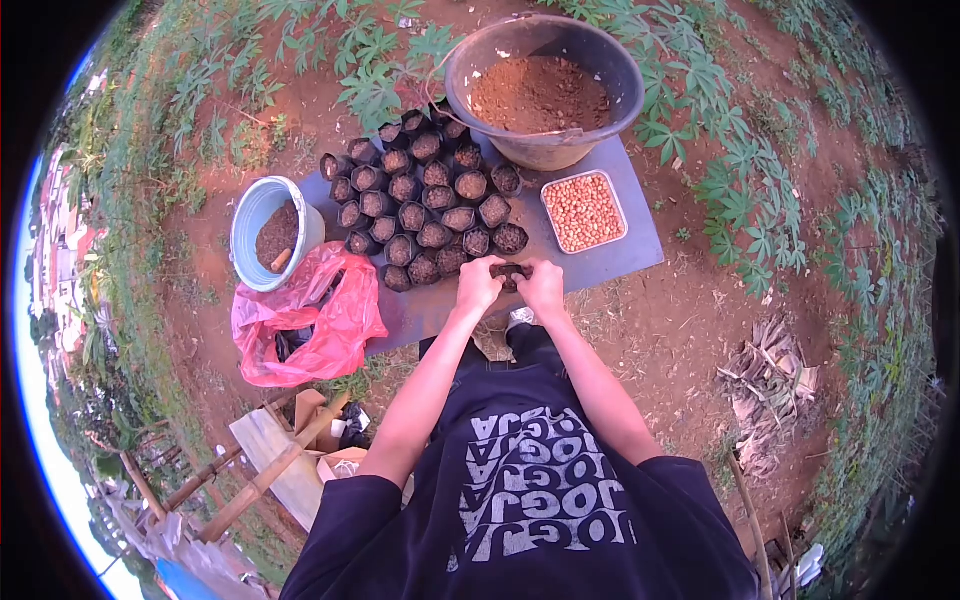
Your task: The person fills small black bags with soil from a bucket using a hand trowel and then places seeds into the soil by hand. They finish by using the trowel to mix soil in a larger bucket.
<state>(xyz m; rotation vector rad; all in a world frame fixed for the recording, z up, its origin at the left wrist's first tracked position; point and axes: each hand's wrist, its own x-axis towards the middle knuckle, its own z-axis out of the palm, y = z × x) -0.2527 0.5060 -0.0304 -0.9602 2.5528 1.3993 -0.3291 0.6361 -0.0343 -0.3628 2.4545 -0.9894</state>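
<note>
Between my two hands, at the table's near edge, is a small black seedling bag (511,273) with dark soil showing at its mouth. My left hand (481,286) pinches its left side, and my right hand (542,289) grips the right side. Just beyond them stand several soil-filled black seedling bags (413,215), packed upright in a block. A square clear tub of orange-tan seeds or kernels (584,211) sits to the right of the bags, a little beyond my right hand.
A large dark basin (546,150) of reddish soil stands at the table's far side. On the left are a light blue bucket (313,230) with soil and a pink plastic bag (350,330) holding black plastic. Leafy plants (735,200) grow beyond the grey table (635,240).
</note>
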